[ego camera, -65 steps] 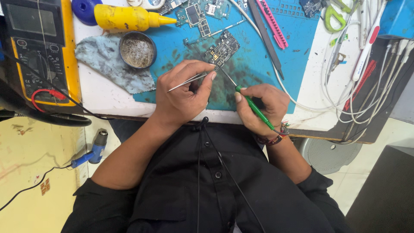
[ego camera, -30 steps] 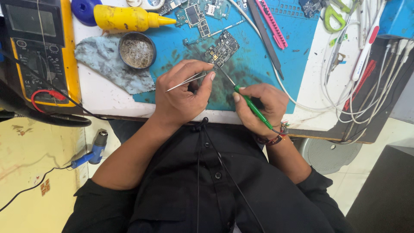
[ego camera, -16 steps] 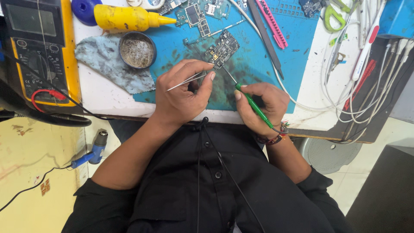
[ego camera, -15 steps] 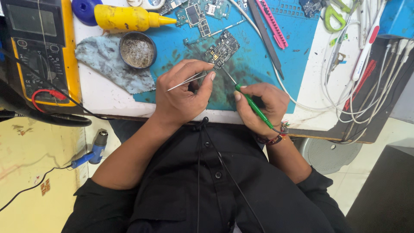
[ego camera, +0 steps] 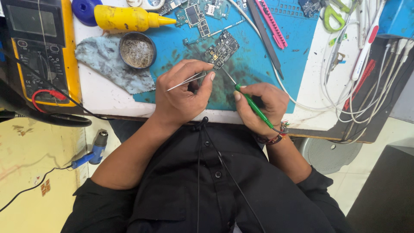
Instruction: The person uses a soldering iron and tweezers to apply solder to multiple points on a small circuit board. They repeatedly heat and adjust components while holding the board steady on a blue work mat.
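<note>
— While the left hand [ego camera: 181, 97] pinches the steel tweezers [ego camera: 186, 81] shut between thumb and fingers [ego camera: 206, 88], where is the board itself?

— The small dark circuit board [ego camera: 222, 48] lies on the blue mat [ego camera: 254, 64], toward the far middle of the surface [ego camera: 103, 97], just beyond both hands. The tweezer points are hidden behind the left hand, so I cannot tell whether they carry a part.

— And the right hand [ego camera: 258, 105]?

— Its fingers are closed around the green-handled probe [ego camera: 252, 105], held like a pen, with the thin metal tip slanting up toward the near corner of the circuit board. Whether the tip touches it, I cannot tell.

— How would you do this well?

— I would keep both wrists planted at the near edge of the surface, as they are, so only the fingers move. A light grip on the tweezers seems wise; squeezing hard could flick a tiny part away. The probe tip should approach at a shallow angle, pressing gently.

— Anything close enough to get in the way?

— The round tin of brass wool [ego camera: 137, 49] sits on the blue-grey cloth [ego camera: 108, 64] toward the far left, with the yellow bottle [ego camera: 127, 18] beyond it and the yellow multimeter [ego camera: 41, 47] at the left edge. White cables [ego camera: 345, 92] trail along the right edge, apart from the probe hand.
</note>
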